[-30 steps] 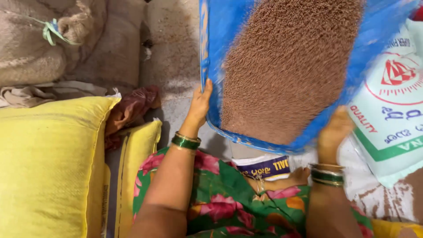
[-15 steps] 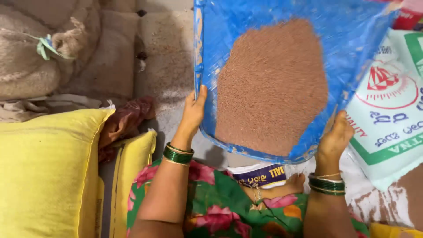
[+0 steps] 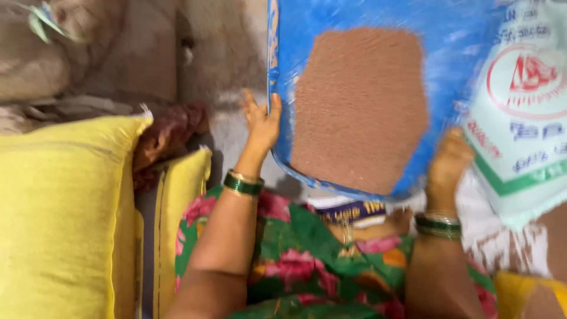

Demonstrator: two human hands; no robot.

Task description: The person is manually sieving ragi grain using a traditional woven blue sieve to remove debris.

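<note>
I hold a large blue winnowing tray [image 3: 460,77] in front of me, tilted toward my lap. A flat patch of small reddish-brown grain [image 3: 360,109] lies in its middle. My left hand [image 3: 261,121] grips the tray's left rim, thumb over the edge. On the tray's lower right rim, my right hand [image 3: 449,159] curls around the edge. Both wrists carry green and gold bangles. Below the tray is my lap in a green cloth with pink flowers [image 3: 319,266].
Two full yellow sacks [image 3: 59,218] stand at my left, with a dark red cloth [image 3: 168,136] bunched behind them. Brown burlap sacks [image 3: 53,53] lie at the back left. A white printed sack [image 3: 522,118] lies at the right on the grey floor [image 3: 224,53].
The tray has dropped lower and shifted right in view. The grain has gathered into a tighter patch at the tray's middle. Both hands keep their hold on the rim.
</note>
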